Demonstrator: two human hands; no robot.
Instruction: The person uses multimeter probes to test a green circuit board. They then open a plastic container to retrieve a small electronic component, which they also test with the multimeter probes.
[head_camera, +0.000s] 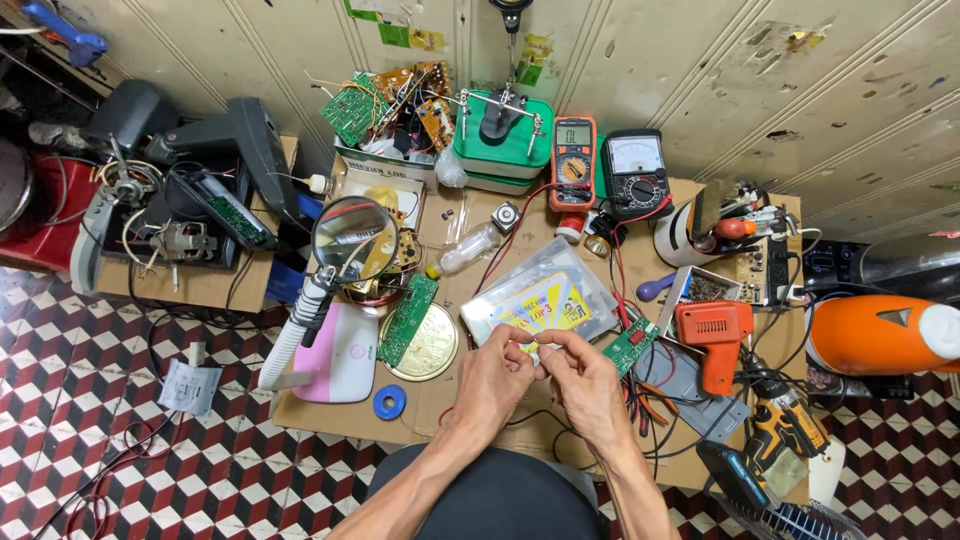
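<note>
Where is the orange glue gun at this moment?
The orange glue gun lies right of the right hand, beside the small green circuit board.

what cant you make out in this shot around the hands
Head view only:
- What the left hand and right hand pinch between them: too small, covered by fingertips.
- Lower part of the clear plastic bag: hidden behind both hands.
- Orange kettle: cut off by the right edge.
- Green circuit board: parts too small to tell.

Two multimeters (573, 160) (635, 170), one magnifier (354, 239), two hands (493, 378) (588, 382).
</note>
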